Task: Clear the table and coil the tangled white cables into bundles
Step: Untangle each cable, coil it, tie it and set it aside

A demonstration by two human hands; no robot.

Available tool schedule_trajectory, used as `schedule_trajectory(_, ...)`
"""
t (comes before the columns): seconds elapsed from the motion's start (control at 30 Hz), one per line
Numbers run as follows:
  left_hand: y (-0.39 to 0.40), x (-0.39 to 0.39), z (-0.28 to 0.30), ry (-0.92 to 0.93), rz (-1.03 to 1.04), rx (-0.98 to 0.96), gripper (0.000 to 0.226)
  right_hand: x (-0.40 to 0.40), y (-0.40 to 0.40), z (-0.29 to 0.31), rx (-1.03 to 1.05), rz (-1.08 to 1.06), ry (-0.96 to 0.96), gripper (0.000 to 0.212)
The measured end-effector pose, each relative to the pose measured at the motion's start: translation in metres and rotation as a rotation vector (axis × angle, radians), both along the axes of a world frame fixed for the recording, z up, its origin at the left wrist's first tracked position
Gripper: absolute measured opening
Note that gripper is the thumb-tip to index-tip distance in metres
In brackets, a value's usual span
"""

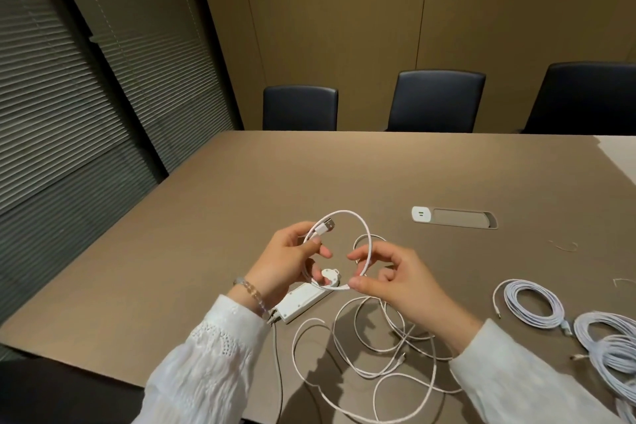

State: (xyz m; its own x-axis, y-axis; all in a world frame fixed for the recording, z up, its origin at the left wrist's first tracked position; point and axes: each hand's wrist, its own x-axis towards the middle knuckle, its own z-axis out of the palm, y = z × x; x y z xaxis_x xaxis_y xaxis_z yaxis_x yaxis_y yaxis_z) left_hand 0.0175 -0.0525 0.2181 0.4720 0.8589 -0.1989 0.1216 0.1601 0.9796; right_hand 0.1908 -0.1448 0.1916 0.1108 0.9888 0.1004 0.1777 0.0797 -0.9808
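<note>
Two hands up over the table [213, 203]: the left hand [287, 256] pinches the USB-plug end of a white cable [369, 241], fingers curled round it, while the right hand [389, 277] grips the same loop between thumb and fingertips. One loop is formed in the air; the remaining length sprawls in loose tangles [382, 351] on the tabletop below. One white power strip [301, 299] lies under the left wrist. To the right, two finished coils [531, 306] sit side by side, possibly a third at the frame's edge, hard to say. The brown table carries one recessed socket panel [454, 217]. Three dark chairs [436, 100] line the far side, tan wall panels behind, slatted blinds [69, 113] left.
</note>
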Motion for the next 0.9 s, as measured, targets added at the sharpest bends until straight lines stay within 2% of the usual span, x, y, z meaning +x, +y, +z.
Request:
schedule_trajectory(0.1,0.003,0.003,0.001,0.068,0.076,-0.053,0.025,-0.003,0.002,-0.002,0.021,0.041,-0.017,0.023)
schedule_trajectory(0.17,0.005,0.004,0.004,0.014,0.123,-0.177,0.024,-0.003,0.004,-0.004,0.02,0.042,-0.023,0.02)
schedule_trajectory(0.27,0.012,-0.002,0.009,-0.292,0.092,-0.501,0.019,0.0,0.008,-0.005,0.021,-0.012,0.01,0.018)
schedule_trajectory(0.33,0.016,-0.006,0.011,-0.497,0.071,-0.615,0.018,0.002,0.01,-0.006,0.009,-0.044,0.078,0.017)
schedule_trajectory(0.4,0.018,-0.007,0.01,-0.568,0.06,-0.59,0.02,0.002,0.013,-0.007,-0.023,-0.033,0.112,0.012)
schedule_trajectory(0.5,0.021,-0.004,0.013,-0.489,0.068,-0.394,0.031,0.005,0.019,-0.011,-0.091,0.038,0.056,0.004)
schedule_trajectory(0.6,0.029,-0.008,0.023,-0.504,0.066,-0.295,0.031,0.015,0.024,-0.018,-0.182,0.175,-0.09,0.017)
schedule_trajectory(0.77,0.052,-0.028,0.037,-0.627,0.066,-0.32,0.022,0.043,0.029,-0.03,-0.373,0.319,-0.247,0.029)
schedule_trajectory(0.9,0.063,-0.049,0.047,-0.604,0.107,-0.309,0.026,0.078,0.031,-0.036,-0.546,0.175,-0.102,0.028)
